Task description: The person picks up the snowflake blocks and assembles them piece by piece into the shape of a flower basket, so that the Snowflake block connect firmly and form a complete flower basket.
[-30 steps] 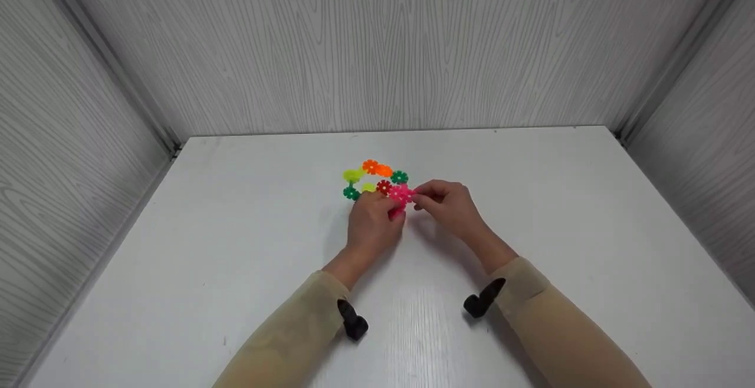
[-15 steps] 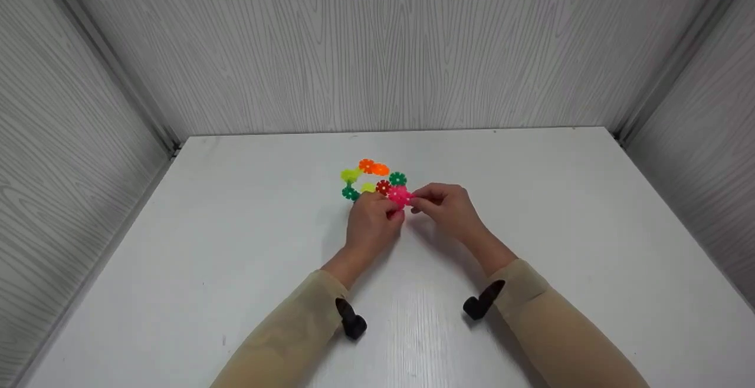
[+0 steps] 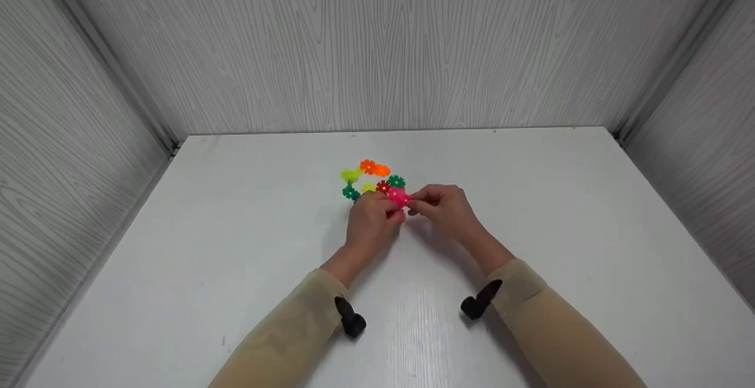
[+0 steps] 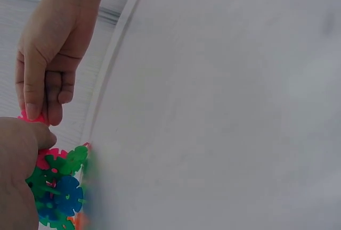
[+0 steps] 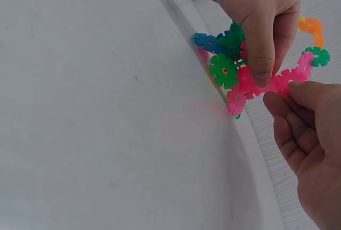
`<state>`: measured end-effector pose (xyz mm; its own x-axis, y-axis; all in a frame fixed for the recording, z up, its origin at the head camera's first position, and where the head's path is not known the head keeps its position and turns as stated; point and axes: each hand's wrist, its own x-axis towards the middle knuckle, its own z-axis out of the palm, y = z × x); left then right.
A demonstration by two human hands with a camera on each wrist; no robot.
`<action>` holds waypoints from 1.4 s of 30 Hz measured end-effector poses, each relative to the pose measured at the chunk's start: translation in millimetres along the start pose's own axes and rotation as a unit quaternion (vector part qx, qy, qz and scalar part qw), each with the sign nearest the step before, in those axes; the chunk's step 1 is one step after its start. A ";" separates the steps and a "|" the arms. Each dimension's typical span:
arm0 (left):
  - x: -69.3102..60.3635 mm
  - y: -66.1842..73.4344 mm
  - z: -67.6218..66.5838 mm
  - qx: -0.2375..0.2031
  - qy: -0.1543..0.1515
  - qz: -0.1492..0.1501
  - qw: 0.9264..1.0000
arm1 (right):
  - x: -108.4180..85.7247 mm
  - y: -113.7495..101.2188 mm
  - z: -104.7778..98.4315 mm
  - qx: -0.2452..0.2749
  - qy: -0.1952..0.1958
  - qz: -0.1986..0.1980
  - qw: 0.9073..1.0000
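Observation:
A ring-like chain of interlocked plastic snowflake discs lies between my hands. Pink discs sit at its near right, beside a red disc and a green disc. Orange discs and a yellow disc make up its far side. My left hand grips the pink part from the left and hides some of the chain. From the right, my right hand pinches a pink disc between thumb and forefinger. Blue discs show under the left hand in the left wrist view.
The white tabletop surrounds the hands on all sides. A wood-grain panel stands along its back edge, with similar panels at left and right. Black wrist mounts are strapped over both sleeves.
My right hand has shifted slightly left, closer to the left hand, still pinching pink. The green disc at the right has dropped a little nearer. My left hand has hardly moved.

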<state>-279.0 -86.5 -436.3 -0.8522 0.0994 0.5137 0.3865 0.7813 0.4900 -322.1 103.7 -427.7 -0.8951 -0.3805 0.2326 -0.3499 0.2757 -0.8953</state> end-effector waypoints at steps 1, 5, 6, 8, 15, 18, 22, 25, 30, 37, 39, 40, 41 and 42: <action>0.3 0.1 -0.1 0.001 -0.003 -0.001 1.000 | 0.2 -0.3 -0.1 -0.002 0.000 0.001 1.000; 1.2 -0.5 -0.3 -0.002 -0.014 -0.007 1.000 | 1.2 -1.6 0.3 -0.009 -0.005 0.009 1.000; 1.3 -0.8 -0.6 -0.003 -0.016 -0.007 1.000 | 1.5 -2.3 0.5 -0.010 -0.006 0.012 1.000; 1.5 -1.7 -1.0 -0.005 -0.016 -0.006 1.000 | 1.8 -2.8 1.3 -0.010 -0.007 0.014 1.000; 2.3 -3.6 -1.5 0.003 -0.015 0.005 1.000 | 0.2 1.9 3.8 -0.007 0.001 0.033 0.999; 3.3 -3.1 -2.0 0.005 -0.021 0.005 1.000 | -0.8 2.3 3.6 -0.009 0.010 0.035 0.999; 4.1 -3.2 -3.0 0.004 -0.022 0.001 1.000 | -0.5 1.8 3.8 -0.020 0.014 0.035 0.999; 3.6 -3.8 -4.7 0.001 -0.024 0.000 1.000 | 0.3 2.1 4.4 -0.029 0.013 0.037 0.999; 3.1 -4.5 -8.1 -0.002 -0.032 -0.001 0.999 | 1.4 -1.0 3.4 -0.051 0.020 0.033 0.998; 1.2 -5.8 -10.0 -0.002 -0.040 -0.018 0.999 | 2.0 -4.6 -0.4 -0.049 0.017 0.022 0.998; 0.8 -6.7 -9.7 -0.001 -0.040 -0.017 0.999 | 1.8 -4.7 -1.5 -0.039 0.017 0.009 0.999; 0.7 -7.1 -9.6 -0.002 -0.039 -0.016 0.999 | 1.7 -4.6 -2.2 -0.032 0.018 0.003 0.999; 0.6 -7.4 -9.6 -0.004 -0.038 -0.015 0.999 | 1.6 -4.5 -2.9 -0.026 0.020 -0.004 0.999; 0.5 -7.9 -9.6 -0.004 -0.036 -0.014 0.999 | 1.7 -4.8 -3.4 -0.020 0.023 -0.011 0.999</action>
<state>-279.1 -98.5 -433.2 -0.8859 0.1224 0.4475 0.3651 0.7790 0.5097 -322.9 104.7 -421.7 -0.8989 -0.3455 0.2695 -0.3789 0.3039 -0.8741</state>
